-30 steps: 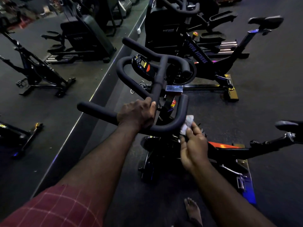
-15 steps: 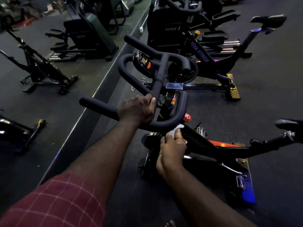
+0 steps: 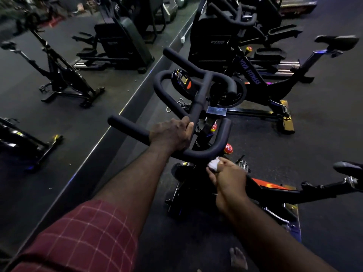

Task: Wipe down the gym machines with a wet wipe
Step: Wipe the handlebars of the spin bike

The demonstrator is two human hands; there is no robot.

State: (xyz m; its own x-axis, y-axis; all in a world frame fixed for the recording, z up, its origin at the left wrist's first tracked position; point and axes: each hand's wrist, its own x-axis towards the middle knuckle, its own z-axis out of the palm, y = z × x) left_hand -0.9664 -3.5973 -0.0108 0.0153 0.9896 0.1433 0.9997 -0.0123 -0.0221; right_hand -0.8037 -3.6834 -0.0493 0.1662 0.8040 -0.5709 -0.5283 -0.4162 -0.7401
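A black spin bike stands right in front of me, its padded handlebar looping at chest height with a small console behind it. My left hand grips the near bar of the handlebar. My right hand holds a bunched white wet wipe just below the handlebar's near curve, above the bike's frame. A red knob shows beside the curve. The bike's saddle is at the far right.
A second spin bike stands beyond, with steppers behind it. A wall mirror on the left, above a low ledge, reflects more machines. My bare foot is on the dark floor below.
My right hand slid the wipe from the handlebar's right side leftwards and down along the near curve, then a little back to the right. My left hand kept its grip.
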